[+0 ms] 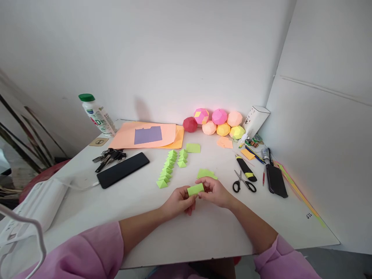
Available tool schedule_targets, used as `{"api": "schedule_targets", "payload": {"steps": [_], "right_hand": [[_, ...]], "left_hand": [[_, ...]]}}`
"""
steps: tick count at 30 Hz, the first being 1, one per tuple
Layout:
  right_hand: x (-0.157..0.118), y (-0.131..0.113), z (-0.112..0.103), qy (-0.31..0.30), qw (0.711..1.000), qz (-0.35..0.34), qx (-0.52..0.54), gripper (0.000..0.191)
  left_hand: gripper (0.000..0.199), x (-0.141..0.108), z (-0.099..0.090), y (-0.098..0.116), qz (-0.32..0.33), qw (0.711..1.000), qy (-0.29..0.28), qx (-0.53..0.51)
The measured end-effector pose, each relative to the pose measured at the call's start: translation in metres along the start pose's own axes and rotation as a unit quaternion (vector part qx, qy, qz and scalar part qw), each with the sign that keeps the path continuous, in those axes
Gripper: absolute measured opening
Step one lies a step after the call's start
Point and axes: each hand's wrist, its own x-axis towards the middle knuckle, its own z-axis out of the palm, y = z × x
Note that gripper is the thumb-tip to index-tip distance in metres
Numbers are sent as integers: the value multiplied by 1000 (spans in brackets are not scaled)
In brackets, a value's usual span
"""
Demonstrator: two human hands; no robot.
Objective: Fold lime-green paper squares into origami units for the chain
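A small piece of green paper (195, 189), folded into a narrow rectangle, is held between my two hands above the front of the table. My left hand (180, 198) pinches its left end, while the fingers of my right hand (214, 191) close on its right end. Just behind my right hand lie loose green paper sheets (207, 173), partly overlapping. Left of them, folded green paper pyramids (166, 169) stand in a long row, with a shorter row of pyramids (182, 158) alongside. Another flat green sheet (193, 148) rests farther back.
Scissors (243, 182), a box cutter (246, 168) and a black phone (276, 181) lie at right. Faceted paper balls (219, 117) are stacked by the wall. At left are a dark phone (123, 170), keys (109, 156), a bottle (98, 116) and a white power strip (37, 209).
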Motion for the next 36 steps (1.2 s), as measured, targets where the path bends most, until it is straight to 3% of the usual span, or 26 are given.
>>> {"api": "schedule_targets", "payload": {"steps": [7, 14, 18, 22, 28, 36], "right_hand": [[-3, -3, -13, 15, 996, -18, -80, 29], [-1, -7, -24, 104, 976, -97, -162, 26], [1, 0, -15, 77, 953, -180, -232, 19], [2, 5, -9, 39, 942, -234, -237, 20], [4, 4, -10, 35, 946, -229, -226, 24], [5, 1, -11, 31, 963, -170, -205, 25]], "left_hand": [[26, -1, 0, 0, 6, 1000, 2, -23], [31, 1, 0, 4, 30, 992, 36, -120], [40, 2, -1, 7, 44, 987, 44, -146], [42, 3, -1, 7, 42, 991, 46, -121], [41, 3, 0, 6, 45, 991, 58, -114], [48, 2, -1, 4, 38, 993, 60, -90]]}}
